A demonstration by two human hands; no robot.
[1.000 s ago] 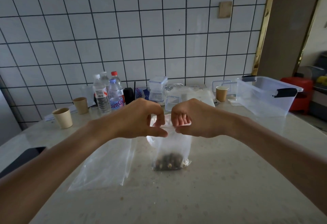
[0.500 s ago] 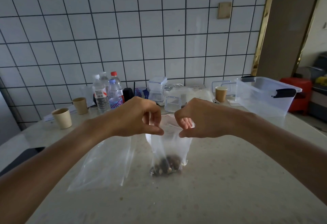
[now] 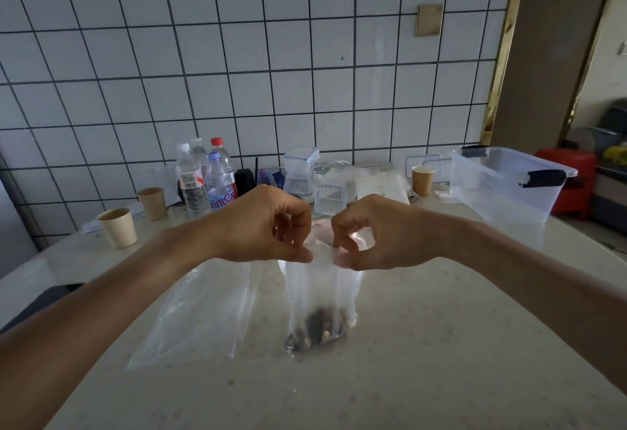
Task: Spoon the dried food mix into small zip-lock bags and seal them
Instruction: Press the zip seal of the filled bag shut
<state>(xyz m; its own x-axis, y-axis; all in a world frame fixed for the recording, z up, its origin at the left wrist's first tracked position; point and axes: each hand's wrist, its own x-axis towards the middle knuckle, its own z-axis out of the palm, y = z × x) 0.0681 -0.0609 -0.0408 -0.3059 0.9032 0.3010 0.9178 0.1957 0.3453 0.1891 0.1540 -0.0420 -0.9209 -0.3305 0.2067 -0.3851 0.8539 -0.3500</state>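
Note:
A small clear zip-lock bag (image 3: pixel 320 297) hangs just above the table (image 3: pixel 424 361), with dark dried food mix (image 3: pixel 319 329) gathered at its bottom. My left hand (image 3: pixel 261 226) pinches the left end of the bag's top strip between thumb and fingers. My right hand (image 3: pixel 369 233) pinches the right end of the same strip. The two hands are close together at the middle of the view. Whether the strip is closed cannot be seen behind the fingers.
A large empty clear bag (image 3: pixel 200 311) lies flat to the left. Paper cups (image 3: pixel 117 227), water bottles (image 3: pixel 203 178), small lidded containers (image 3: pixel 300 171) and a big clear tub (image 3: pixel 505 185) stand along the tiled wall. A dark flat object (image 3: pixel 34 304) lies at the left edge.
Both hands have lifted the bag slightly, so its bottom has come up off the table. The hands have drawn a little apart along the top strip.

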